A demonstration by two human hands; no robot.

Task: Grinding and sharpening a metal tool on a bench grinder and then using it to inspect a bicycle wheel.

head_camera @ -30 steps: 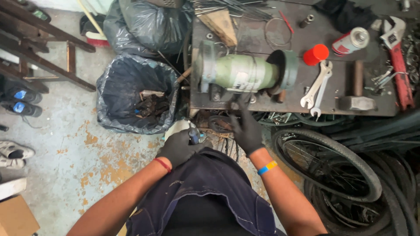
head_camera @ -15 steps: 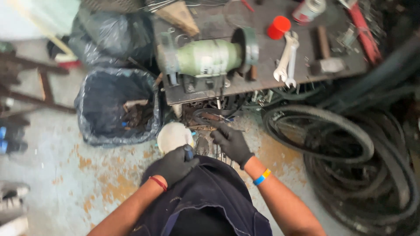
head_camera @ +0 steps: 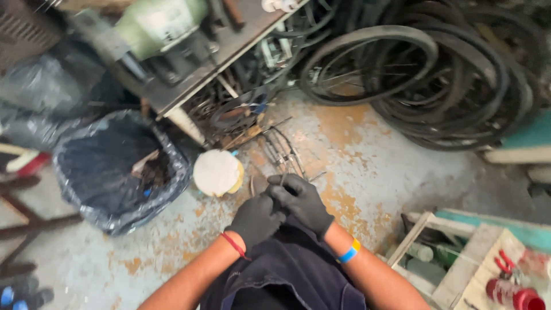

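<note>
Both my hands wear black gloves and meet just above my dark apron. My left hand (head_camera: 256, 221), with a red band at the wrist, is closed around a small grey metal piece (head_camera: 257, 185) that sticks out above its fingers. My right hand (head_camera: 301, 201), with a blue and yellow wristband, curls its fingers onto the same piece from the right. What the piece is stays unclear. A round white lid-topped container (head_camera: 216, 171) stands on the floor just left of my hands. A bundle of thin metal rods (head_camera: 282, 150) lies right beyond them.
A bin lined with a black bag (head_camera: 115, 172) stands at the left. A metal workbench (head_camera: 189, 69) with a green bench grinder (head_camera: 160, 23) is at the top. Stacked bicycle tyres (head_camera: 413, 74) fill the upper right. A wooden crate (head_camera: 459, 252) with bottles and a red can (head_camera: 512, 294) sits lower right.
The view has swung down and right, away from the bench top toward the floor and tyres. My hands have come together in front of me on the small piece.
</note>
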